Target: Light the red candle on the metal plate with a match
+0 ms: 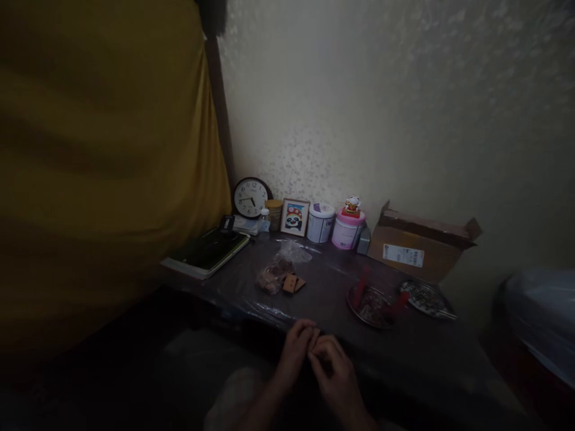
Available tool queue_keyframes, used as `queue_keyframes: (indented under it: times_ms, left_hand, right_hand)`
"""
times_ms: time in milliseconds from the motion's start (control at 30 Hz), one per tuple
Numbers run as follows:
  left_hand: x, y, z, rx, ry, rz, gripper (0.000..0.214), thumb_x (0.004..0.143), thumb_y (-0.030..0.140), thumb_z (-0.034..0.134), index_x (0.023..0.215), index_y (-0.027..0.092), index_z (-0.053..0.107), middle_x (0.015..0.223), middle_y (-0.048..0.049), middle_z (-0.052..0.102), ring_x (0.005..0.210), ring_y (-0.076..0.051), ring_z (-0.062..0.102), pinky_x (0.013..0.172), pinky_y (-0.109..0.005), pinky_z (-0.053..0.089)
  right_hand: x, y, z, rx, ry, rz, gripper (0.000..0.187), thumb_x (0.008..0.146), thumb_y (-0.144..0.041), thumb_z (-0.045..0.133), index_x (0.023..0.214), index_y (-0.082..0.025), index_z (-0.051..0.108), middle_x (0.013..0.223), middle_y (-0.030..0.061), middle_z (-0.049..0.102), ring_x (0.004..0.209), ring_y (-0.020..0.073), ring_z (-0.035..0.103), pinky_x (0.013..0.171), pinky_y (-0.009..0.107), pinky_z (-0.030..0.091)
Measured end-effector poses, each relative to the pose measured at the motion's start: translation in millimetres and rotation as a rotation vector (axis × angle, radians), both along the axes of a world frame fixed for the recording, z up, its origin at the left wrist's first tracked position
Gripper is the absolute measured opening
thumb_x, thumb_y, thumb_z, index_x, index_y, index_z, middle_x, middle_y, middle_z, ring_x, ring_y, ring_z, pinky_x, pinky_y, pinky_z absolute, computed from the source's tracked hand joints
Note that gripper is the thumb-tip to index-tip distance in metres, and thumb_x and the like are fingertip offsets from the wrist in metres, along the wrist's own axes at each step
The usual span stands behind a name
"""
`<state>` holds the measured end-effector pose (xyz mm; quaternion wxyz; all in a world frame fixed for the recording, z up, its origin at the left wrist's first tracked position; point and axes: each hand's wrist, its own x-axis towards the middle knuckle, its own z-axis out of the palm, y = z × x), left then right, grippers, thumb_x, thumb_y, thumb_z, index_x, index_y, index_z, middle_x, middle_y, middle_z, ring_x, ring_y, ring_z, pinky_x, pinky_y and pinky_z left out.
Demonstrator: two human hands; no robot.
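My left hand (294,350) and my right hand (331,366) meet at the near edge of a dark table (323,311). Both have their fingers curled and pinched together around a small brown flat piece (314,337) held between them. The room is dim, so the piece is hard to make out. Farther back on the table lies a clear plastic bag (281,269) with brown pieces in it. Two loose brown pieces (293,283) lie beside the bag.
A round plate (372,306) and a second plate (424,297) sit to the right. Along the wall stand a clock (250,197), a framed picture (295,217), two tubs (335,227) and a cardboard box (420,242). A book (207,252) lies left. Yellow cloth (99,161) hangs at left.
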<state>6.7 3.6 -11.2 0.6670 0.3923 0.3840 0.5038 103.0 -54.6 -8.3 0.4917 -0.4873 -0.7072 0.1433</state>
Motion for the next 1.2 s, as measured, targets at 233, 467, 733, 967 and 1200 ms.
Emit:
queue_keyframes:
  times_ms: [233, 467, 733, 967, 1200]
  left_hand:
    - [2, -3, -4.5, 0.07, -0.019, -0.092, 0.035, 0.067, 0.046, 0.064, 0.084, 0.016, 0.063, 0.07, -0.0004, 0.064, 0.071, -0.016, 0.056, 0.072, -0.029, 0.043]
    - [1, -7, -0.2, 0.096, 0.037, -0.157, 0.045, 0.06, 0.047, 0.071, 0.093, 0.016, 0.065, 0.092, -0.0064, 0.07, 0.093, -0.023, 0.06, 0.087, -0.034, 0.042]
    - [1, -4, -8.6, 0.101, 0.077, -0.141, 0.047, 0.057, 0.045, 0.074, 0.093, 0.016, 0.066, 0.095, -0.0064, 0.07, 0.096, -0.024, 0.058, 0.088, -0.033, 0.041]
    - [1, -2, -5.8, 0.018, -0.004, -0.15, 0.041, 0.059, 0.044, 0.072, 0.088, 0.017, 0.064, 0.088, -0.0049, 0.07, 0.089, -0.022, 0.06, 0.083, -0.034, 0.042]
    - [-1, -11, 18.0, -0.078, -0.121, -0.272, 0.033, 0.062, 0.045, 0.07, 0.078, 0.017, 0.065, 0.085, -0.006, 0.07, 0.08, -0.018, 0.062, 0.072, -0.029, 0.043]
  right_hand:
    - [22, 9, -4.9, -0.071, 0.204, -0.15, 0.012, 0.084, -0.029, 0.055, 0.076, -0.021, 0.051, 0.073, -0.001, 0.055, 0.069, 0.0127, 0.056, 0.064, 0.021, 0.046]
    - [44, 15, -7.3, -0.131, 0.328, -0.267, 0.024, 0.075, -0.043, 0.061, 0.071, -0.02, 0.055, 0.065, -0.0029, 0.055, 0.058, 0.0119, 0.056, 0.057, 0.019, 0.047]
    - [42, 15, -0.2, -0.247, 0.41, -0.204, 0.025, 0.071, -0.044, 0.064, 0.07, -0.021, 0.055, 0.065, -0.0026, 0.056, 0.06, 0.0131, 0.057, 0.057, 0.019, 0.047]
    - [55, 21, -0.4, -0.265, 0.665, -0.161, 0.034, 0.061, -0.047, 0.072, 0.059, -0.019, 0.053, 0.056, -0.0043, 0.051, 0.053, 0.0111, 0.051, 0.052, 0.019, 0.044]
    - [62, 23, -7.8, -0.307, 0.893, -0.193, 0.051, 0.054, -0.043, 0.078, 0.094, -0.021, 0.056, 0.071, -0.0031, 0.063, 0.065, 0.0154, 0.061, 0.059, 0.023, 0.049]
